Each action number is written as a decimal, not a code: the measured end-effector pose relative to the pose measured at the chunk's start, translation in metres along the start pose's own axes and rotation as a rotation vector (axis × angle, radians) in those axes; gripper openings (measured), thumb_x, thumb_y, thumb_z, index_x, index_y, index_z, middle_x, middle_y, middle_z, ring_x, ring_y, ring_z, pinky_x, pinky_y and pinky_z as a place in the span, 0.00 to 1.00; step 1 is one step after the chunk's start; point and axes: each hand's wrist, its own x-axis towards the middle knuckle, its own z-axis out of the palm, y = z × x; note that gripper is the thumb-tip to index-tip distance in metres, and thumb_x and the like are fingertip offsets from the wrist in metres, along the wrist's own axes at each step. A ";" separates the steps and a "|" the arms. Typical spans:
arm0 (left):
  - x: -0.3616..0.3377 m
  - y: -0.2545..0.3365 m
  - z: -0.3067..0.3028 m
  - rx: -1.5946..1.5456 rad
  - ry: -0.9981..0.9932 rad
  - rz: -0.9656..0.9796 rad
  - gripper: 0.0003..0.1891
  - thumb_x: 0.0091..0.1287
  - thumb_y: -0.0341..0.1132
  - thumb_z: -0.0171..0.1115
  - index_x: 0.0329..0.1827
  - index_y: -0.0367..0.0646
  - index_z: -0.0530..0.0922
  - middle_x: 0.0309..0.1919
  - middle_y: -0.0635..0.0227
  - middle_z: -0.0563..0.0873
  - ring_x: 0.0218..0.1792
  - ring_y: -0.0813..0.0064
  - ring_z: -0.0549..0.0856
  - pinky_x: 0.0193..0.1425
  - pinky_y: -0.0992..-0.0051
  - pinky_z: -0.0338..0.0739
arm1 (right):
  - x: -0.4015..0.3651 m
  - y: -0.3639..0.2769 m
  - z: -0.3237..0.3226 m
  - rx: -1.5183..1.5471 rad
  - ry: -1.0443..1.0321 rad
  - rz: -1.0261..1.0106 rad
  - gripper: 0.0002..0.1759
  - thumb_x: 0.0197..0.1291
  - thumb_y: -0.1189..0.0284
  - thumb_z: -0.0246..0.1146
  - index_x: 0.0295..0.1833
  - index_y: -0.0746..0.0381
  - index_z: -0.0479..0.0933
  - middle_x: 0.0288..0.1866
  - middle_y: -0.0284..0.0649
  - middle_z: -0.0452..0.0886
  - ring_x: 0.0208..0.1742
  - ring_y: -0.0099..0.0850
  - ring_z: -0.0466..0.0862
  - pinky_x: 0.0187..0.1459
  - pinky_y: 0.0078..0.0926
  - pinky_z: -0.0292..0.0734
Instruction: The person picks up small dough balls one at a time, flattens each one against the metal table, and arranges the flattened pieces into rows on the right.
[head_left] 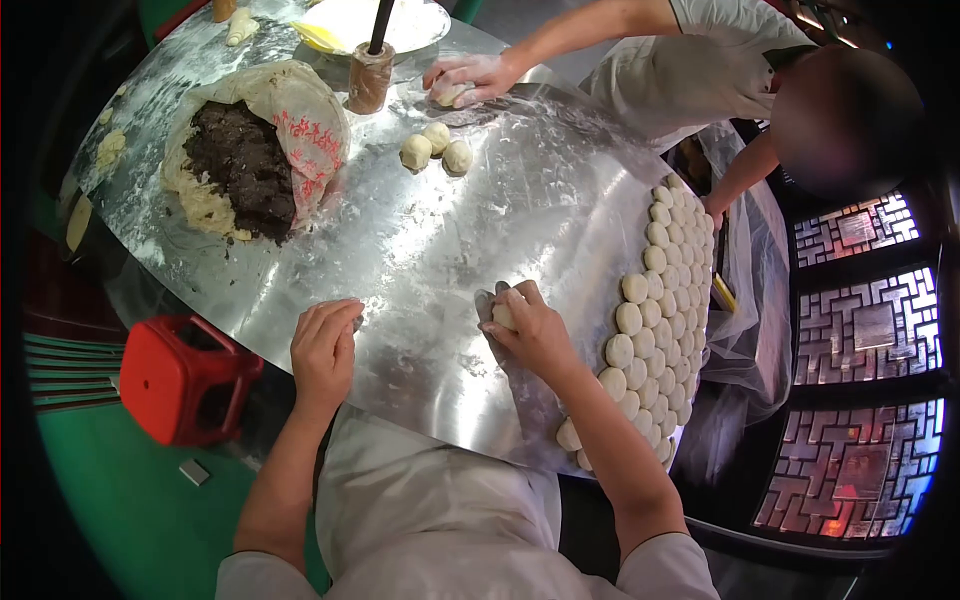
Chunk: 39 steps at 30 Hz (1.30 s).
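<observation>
My right hand (533, 328) is closed around a pale dough ball (504, 316), low over the steel table (430, 265); its dark reflection shows beside the fingers. Near the table's front edge, my left hand (325, 345) has its fingers stretched out and loosely curved, with no object visible in it. To the right, many flattened round dough pieces (655, 310) lie in packed rows. Three filled-looking dough balls (436, 147) sit farther back on the table. At the back left, a crumpled plastic bag (310, 120) with red writing lies open around a dark filling (240, 165).
Across the table a co-worker's hand (470, 78) covers another dough ball. A brown cup (371, 80) with a dark stick and a white bowl (425, 22) of flour stand at the back. A red stool (165, 380) is left of the table.
</observation>
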 end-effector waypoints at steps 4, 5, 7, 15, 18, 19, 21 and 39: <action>0.004 0.000 0.000 0.016 0.023 0.033 0.13 0.66 0.17 0.61 0.51 0.38 0.86 0.48 0.58 0.90 0.49 0.56 0.88 0.55 0.62 0.80 | 0.006 -0.012 -0.009 -0.192 0.027 0.112 0.23 0.63 0.57 0.73 0.53 0.61 0.75 0.56 0.43 0.78 0.48 0.45 0.86 0.40 0.44 0.85; 0.004 0.000 0.000 0.019 0.017 0.036 0.13 0.66 0.18 0.61 0.51 0.37 0.86 0.48 0.58 0.90 0.49 0.56 0.88 0.55 0.62 0.80 | 0.007 -0.016 -0.016 -0.327 0.076 0.000 0.22 0.64 0.57 0.72 0.52 0.61 0.75 0.57 0.43 0.79 0.49 0.44 0.85 0.40 0.43 0.84; 0.002 0.001 0.001 0.020 0.002 0.027 0.13 0.67 0.18 0.61 0.51 0.37 0.86 0.48 0.58 0.90 0.49 0.56 0.88 0.55 0.62 0.80 | 0.019 -0.018 -0.029 -0.228 0.142 0.000 0.23 0.64 0.55 0.72 0.51 0.61 0.76 0.57 0.43 0.79 0.47 0.44 0.85 0.40 0.41 0.84; 0.001 0.000 0.001 0.019 0.014 0.014 0.12 0.67 0.18 0.61 0.51 0.36 0.86 0.48 0.58 0.90 0.49 0.55 0.88 0.56 0.63 0.80 | 0.053 0.016 0.020 -0.234 0.081 0.064 0.40 0.75 0.47 0.58 0.82 0.61 0.63 0.86 0.56 0.59 0.87 0.56 0.56 0.82 0.61 0.49; 0.001 0.000 0.001 0.029 0.016 0.039 0.12 0.67 0.18 0.61 0.51 0.37 0.86 0.48 0.58 0.90 0.49 0.55 0.87 0.55 0.63 0.80 | 0.038 0.024 0.006 -0.064 0.091 0.141 0.41 0.76 0.48 0.57 0.81 0.65 0.63 0.85 0.57 0.61 0.85 0.57 0.59 0.81 0.61 0.51; 0.001 -0.001 0.001 0.027 0.021 0.028 0.12 0.67 0.18 0.61 0.51 0.37 0.86 0.48 0.58 0.90 0.49 0.55 0.87 0.55 0.63 0.80 | 0.026 0.028 -0.001 -0.189 0.078 0.133 0.39 0.75 0.50 0.59 0.80 0.66 0.63 0.84 0.58 0.63 0.85 0.56 0.60 0.80 0.60 0.54; 0.002 0.000 0.002 0.032 0.009 0.035 0.12 0.67 0.18 0.61 0.51 0.37 0.86 0.48 0.58 0.90 0.49 0.55 0.87 0.55 0.63 0.80 | -0.001 0.022 -0.001 -0.206 0.117 0.066 0.30 0.69 0.62 0.68 0.70 0.65 0.70 0.75 0.56 0.74 0.77 0.56 0.70 0.72 0.54 0.66; -0.001 -0.005 0.003 0.043 0.000 0.046 0.12 0.69 0.19 0.59 0.52 0.37 0.86 0.48 0.58 0.90 0.49 0.56 0.87 0.56 0.62 0.80 | 0.000 -0.032 0.036 -0.166 0.184 0.086 0.38 0.72 0.52 0.61 0.77 0.66 0.68 0.77 0.58 0.72 0.81 0.54 0.65 0.80 0.57 0.56</action>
